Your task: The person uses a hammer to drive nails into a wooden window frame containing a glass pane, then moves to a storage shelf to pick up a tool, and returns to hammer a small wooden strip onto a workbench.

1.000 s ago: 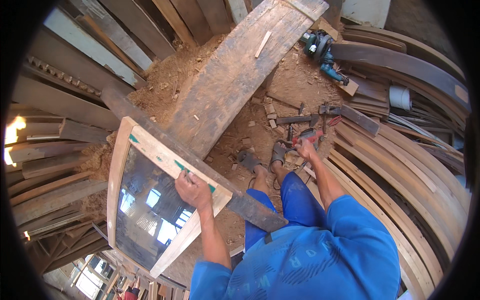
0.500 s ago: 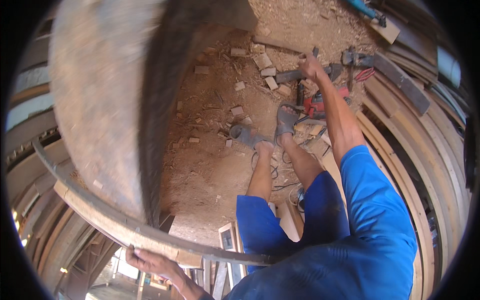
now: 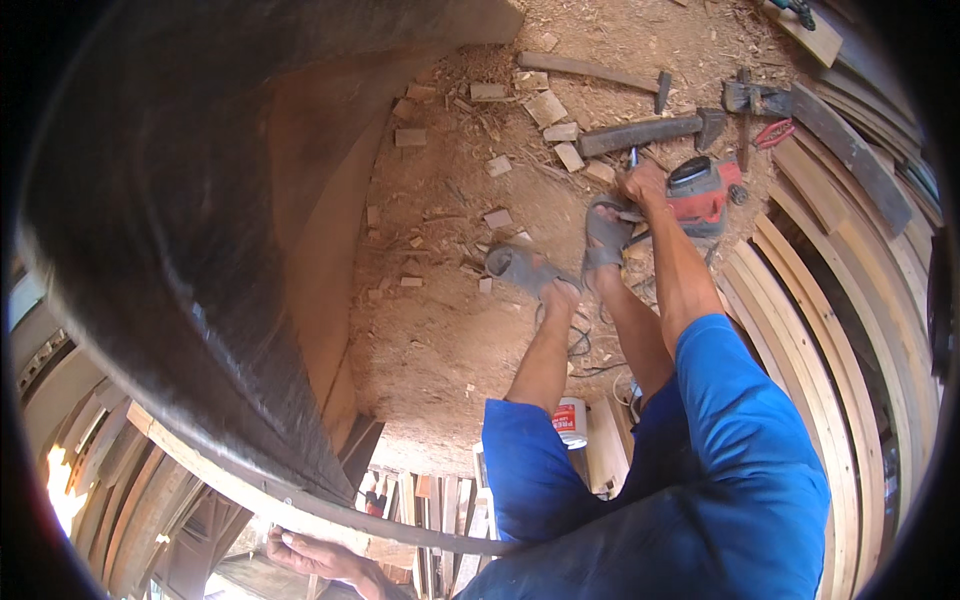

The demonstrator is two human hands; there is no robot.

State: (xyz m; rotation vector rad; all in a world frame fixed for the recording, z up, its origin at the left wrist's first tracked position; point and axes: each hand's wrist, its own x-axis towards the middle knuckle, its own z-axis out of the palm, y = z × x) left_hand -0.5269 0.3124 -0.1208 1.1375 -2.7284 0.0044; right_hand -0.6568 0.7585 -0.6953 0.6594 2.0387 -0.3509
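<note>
My right hand [image 3: 645, 185] is down by my right foot, fingers wrapped round a slim tool with a shiny metal end [image 3: 633, 157]; the rest is hidden. Beside it a red and black power tool [image 3: 703, 195] lies on the floor. My left hand [image 3: 325, 560] is low on the left, just below a long wooden strip [image 3: 240, 492] that appears curved. Its fingers are curled together; what they pinch is too small to tell. Above the strip looms a large dark wooden piece [image 3: 150, 220] with a curved edge, filling the upper left.
Near my right hand lie a hammer [image 3: 590, 70], a second heavy hammer [image 3: 645, 133], a clamp-like metal tool [image 3: 757, 100] and red-handled pliers [image 3: 774, 134]. Several wood offcuts [image 3: 545, 108] litter the dusty floor. Long boards [image 3: 810, 340] are stacked on the right; a white-and-red can [image 3: 570, 422] stands behind my legs.
My right hand has drawn back from beside the hammer toward my foot and the power tool. The large wooden piece now shows its dark face. My left hand has shifted slightly down.
</note>
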